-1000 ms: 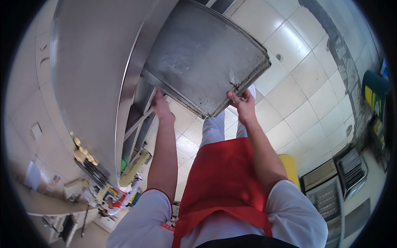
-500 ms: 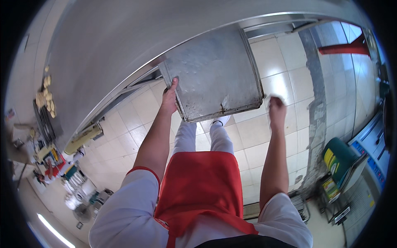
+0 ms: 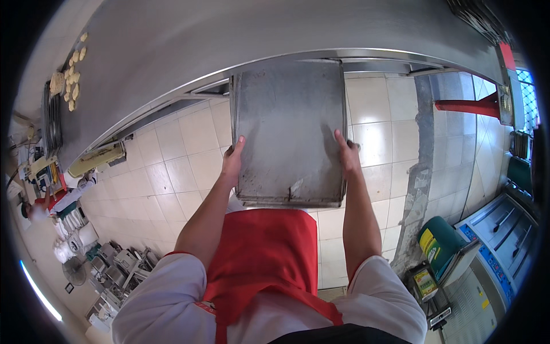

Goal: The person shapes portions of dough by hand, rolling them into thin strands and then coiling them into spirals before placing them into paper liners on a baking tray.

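A stack of flat grey metal baking trays [image 3: 289,132], scuffed and stained along the near edge, is between my hands. My left hand [image 3: 233,157] grips the left side, thumb on top and fingers around the edge. On the opposite side my right hand [image 3: 347,152] holds it the same way, its fingers partly hidden below. The stack's near end is close to my red apron [image 3: 260,246]. Its far end reaches the front edge of a long steel worktable [image 3: 258,34]; whether it rests on anything there I cannot tell.
Pale dough pieces [image 3: 74,74] lie at the table's far left, beside more stacked trays [image 3: 52,123]. A red support [image 3: 470,106] stands at the right. Lower right is a machine with a blue panel [image 3: 487,252] and a green container [image 3: 438,241]. Another person [image 3: 51,203] works at far left.
My right hand has come in from the right and taken hold of the trays' right side. The stack has straightened and moved nearer my body. My view has shifted.
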